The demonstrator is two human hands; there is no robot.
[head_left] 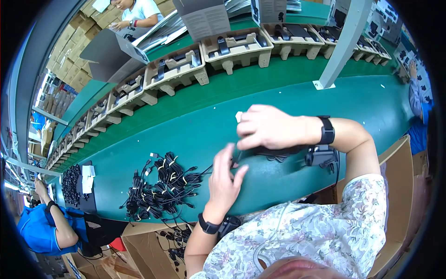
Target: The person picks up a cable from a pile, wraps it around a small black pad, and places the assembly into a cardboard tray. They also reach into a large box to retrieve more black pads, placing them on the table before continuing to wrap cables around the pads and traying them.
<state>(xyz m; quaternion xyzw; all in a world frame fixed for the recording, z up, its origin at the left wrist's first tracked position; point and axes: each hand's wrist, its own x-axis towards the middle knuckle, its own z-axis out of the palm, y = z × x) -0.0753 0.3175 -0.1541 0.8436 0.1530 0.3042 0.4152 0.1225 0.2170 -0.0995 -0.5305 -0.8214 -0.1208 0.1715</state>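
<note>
My left hand (225,180) is over the green work surface with thumb and fingers apart, slightly blurred. To its upper right, my right hand (265,128) has its fingers curled; what they hold is mostly hidden. Between the two hands shows a thin dark strand, perhaps a cable. A small white piece (239,116) is beside the right fingertips. Left of my left hand lies a pile of bundled black cables (160,188) with pale ties, one strand reaching toward that hand. Flat dark items (278,151) lie beneath my right forearm.
Moulded pulp trays (179,69) holding black parts line the far side. A grey post (346,46) rises from the table. Open cardboard boxes (144,246) stand at the near edge, one with cables inside. Co-workers are at left (51,228), far side (139,14) and right (418,102).
</note>
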